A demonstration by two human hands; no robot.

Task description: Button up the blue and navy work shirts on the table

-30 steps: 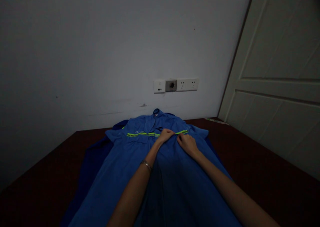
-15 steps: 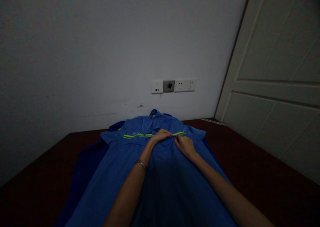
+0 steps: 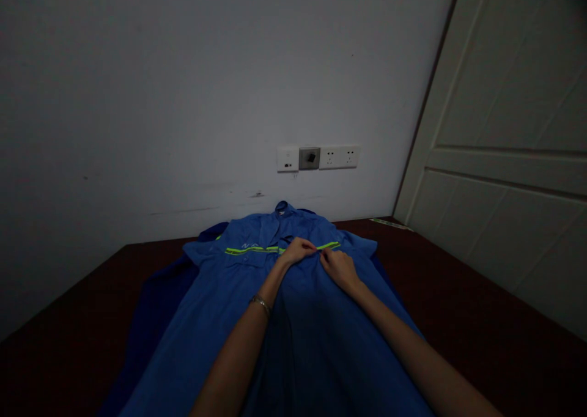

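Grip: the left hand [image 3: 300, 250] and right hand [image 3: 340, 269] are both pinching, fingertips close together, on a light-blue, short-sleeved cloth garment [image 3: 215, 310], beside its yellow-green stripe [image 3: 330, 245]. Exact part pinched: too dim to tell. Judgement: steadying the cloth with one pinch while working the other should limit puckering. The garment is lying beneath both hands, collar toward the white wall [image 3: 183, 99], overlapping dark-blue cloth [image 3: 153, 313] on the reddish-brown surface [image 3: 458, 307].

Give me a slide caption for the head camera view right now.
Left hand and right hand at the yellow-green chest stripe of a blue garment spread below white wall sockets.
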